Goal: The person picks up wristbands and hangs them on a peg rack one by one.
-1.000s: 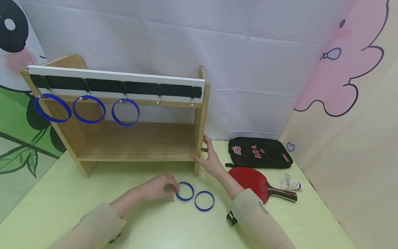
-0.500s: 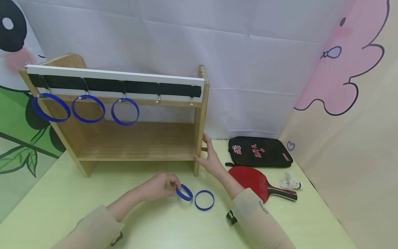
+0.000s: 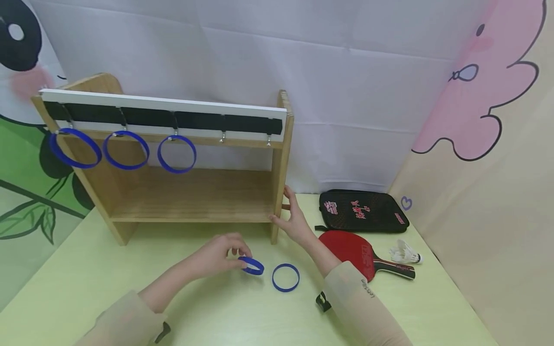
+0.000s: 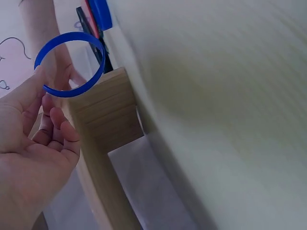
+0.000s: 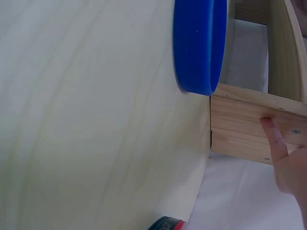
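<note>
My left hand (image 3: 218, 257) pinches a blue ring (image 3: 256, 272) between thumb and fingertips, tilted just above the table. In the left wrist view that ring (image 4: 72, 92) stands out beyond the fingertips. Another blue ring (image 3: 285, 290) lies flat to its right and appears large in the right wrist view. My right hand (image 3: 296, 225) holds the right side panel of the wooden rack (image 3: 195, 192), thumb at the front edge and fingers along the outer face. Three blue rings, including the third (image 3: 176, 171), hang from the left hooks; the two right hooks, including one (image 3: 222, 137), carry nothing.
Right of the rack lie a black zip case (image 3: 361, 211), a red table tennis bat (image 3: 346, 250) and a shuttlecock (image 3: 404, 253). A white cloth (image 3: 346, 120) hangs behind. The rack stands on a pale table (image 3: 207, 312).
The left hand has lifted the nearer ring off the table and tipped it, drawing it slightly left. The right hand stays on the rack panel, and the other rings have not moved.
</note>
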A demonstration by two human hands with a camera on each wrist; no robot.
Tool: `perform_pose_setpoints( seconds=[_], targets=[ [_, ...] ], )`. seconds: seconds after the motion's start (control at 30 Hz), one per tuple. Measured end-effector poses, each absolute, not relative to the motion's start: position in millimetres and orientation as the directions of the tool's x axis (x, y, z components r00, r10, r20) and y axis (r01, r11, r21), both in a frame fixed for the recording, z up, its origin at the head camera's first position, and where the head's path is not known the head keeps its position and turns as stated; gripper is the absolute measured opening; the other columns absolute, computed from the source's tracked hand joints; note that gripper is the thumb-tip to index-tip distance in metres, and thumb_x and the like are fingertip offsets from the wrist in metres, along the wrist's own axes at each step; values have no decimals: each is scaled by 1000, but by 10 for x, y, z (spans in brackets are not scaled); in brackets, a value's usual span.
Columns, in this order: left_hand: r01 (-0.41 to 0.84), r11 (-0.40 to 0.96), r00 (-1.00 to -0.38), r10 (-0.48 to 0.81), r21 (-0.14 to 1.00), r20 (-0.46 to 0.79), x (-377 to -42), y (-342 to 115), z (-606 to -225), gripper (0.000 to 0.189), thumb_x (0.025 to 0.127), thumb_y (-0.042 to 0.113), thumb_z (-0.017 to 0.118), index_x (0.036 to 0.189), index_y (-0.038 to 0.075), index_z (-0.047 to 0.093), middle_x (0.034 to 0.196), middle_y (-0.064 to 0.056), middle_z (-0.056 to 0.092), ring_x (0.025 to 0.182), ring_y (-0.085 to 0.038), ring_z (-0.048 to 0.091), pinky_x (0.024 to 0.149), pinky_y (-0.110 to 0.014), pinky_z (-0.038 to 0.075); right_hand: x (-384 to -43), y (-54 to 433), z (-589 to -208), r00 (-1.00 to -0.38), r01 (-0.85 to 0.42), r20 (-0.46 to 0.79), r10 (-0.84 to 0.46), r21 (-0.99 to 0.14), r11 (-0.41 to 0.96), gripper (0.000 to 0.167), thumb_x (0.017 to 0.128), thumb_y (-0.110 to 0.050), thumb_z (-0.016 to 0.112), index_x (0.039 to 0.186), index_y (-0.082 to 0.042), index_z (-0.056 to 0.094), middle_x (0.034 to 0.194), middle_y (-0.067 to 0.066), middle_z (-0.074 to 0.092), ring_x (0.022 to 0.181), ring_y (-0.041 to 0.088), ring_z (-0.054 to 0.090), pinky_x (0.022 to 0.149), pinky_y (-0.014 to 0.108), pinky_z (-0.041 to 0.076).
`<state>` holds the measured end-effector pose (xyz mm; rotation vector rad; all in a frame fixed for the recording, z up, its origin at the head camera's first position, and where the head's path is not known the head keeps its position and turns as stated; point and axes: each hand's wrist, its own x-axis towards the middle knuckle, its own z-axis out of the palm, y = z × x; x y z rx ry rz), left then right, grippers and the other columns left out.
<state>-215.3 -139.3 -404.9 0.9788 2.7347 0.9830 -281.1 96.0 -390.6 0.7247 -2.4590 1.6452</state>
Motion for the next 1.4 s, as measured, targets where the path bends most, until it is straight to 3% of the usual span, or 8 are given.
perform_pose_setpoints(
  seconds=[0.77,1.07,1.4],
  targets=[
    [584,553,-808,468,594,358,-1908,-1533,-3357,15,85,28,70,97,20,68,79,11,56,69,-9,50,56,-20,45,-2828,987,-3905,-887,-429,328,-326,-847,314,86,86,-5,66,150,-11,9,153,19,20,121,41,46,88,51,50],
    [551,553,-834,330,625,442,-1791,-1599,-2966,15,86,17,70,100,14,65,84,4,58,74,-13,54,60,-22,49,-2838,977,-3925,-882,-434,328,-337,-844,314,87,86,-6,66,151,-12,8,153,19,19,122,39,47,87,48,52],
    [586,425,-792,123,690,597,-1751,-1636,-2655,22,89,9,65,108,4,57,91,-1,59,77,-10,59,65,-14,50,-2822,958,-3921,-891,-416,308,-333,-848,330,87,87,-7,66,151,-13,8,153,19,19,123,39,46,89,50,50]
  ],
)
